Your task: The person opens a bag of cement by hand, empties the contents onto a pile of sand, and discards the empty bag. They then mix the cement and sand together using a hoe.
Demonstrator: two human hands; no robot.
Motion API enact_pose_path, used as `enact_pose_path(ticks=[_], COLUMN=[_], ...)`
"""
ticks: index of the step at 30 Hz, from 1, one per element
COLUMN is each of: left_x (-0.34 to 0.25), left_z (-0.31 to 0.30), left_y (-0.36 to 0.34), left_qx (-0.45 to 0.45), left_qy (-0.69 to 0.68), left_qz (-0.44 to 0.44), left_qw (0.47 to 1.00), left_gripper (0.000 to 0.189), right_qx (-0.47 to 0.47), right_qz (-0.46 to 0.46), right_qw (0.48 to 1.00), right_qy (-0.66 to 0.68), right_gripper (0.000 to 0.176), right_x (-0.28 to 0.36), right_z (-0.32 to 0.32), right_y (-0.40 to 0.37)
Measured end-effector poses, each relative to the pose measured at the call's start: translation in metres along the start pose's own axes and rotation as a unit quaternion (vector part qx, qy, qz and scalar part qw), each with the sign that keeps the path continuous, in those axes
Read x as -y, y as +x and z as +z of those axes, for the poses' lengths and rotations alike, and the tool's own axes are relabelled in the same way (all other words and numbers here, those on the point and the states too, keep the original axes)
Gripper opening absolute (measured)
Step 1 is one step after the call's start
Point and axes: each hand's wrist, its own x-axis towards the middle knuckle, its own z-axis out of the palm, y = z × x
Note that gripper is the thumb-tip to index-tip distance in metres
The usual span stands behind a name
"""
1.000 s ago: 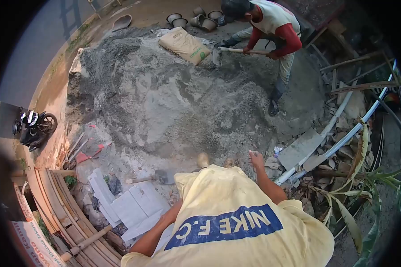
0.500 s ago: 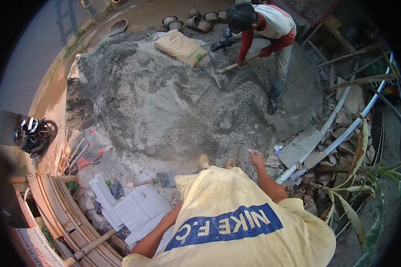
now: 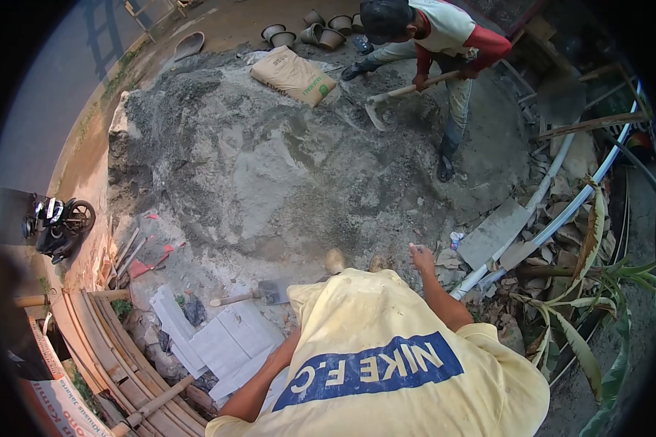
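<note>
My right hand [image 3: 421, 258] hangs at the right of my yellow shirt [image 3: 386, 320], above the grey ground. Its fingers are curled together around a small pale tip too small to name. My left forearm [image 3: 259, 386] runs in beneath the shirt's left side, and the shirt hides that hand. Left of the shirt lies a short-handled tool with a flat grey blade [image 3: 273, 292]. Ahead spreads a heap of grey sand or mix [image 3: 262, 175]. Across it a co-worker [image 3: 444, 36] grips a long-handled hoe [image 3: 408, 89] with both hands, its blade at the heap.
A paper sack [image 3: 293, 76] lies on the heap, with several buckets [image 3: 333, 38] behind. White boards [image 3: 233, 339] and bamboo poles [image 3: 131, 364] are at lower left, near a motorbike [image 3: 64, 222]. Pipes [image 3: 554, 233], rubble and plants line the right side.
The co-worker has drawn the hoe back to the right, and its blade has shifted right and slightly up in view. My right hand has barely moved.
</note>
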Motion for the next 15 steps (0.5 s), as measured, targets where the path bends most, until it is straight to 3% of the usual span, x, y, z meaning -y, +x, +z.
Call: enact_pose_path(ticks=[15], left_x=[0.005], left_z=[0.001], left_y=[-0.001], left_qx=[-0.003], left_qy=[-0.003], left_qz=[-0.013], left_qw=[1.000], left_gripper=[0.061], right_qx=[0.004], right_qz=[-0.016], right_qw=[1.000], right_qy=[-0.012], right_gripper=[0.039], right_x=[0.012], right_z=[0.002], right_y=[-0.007])
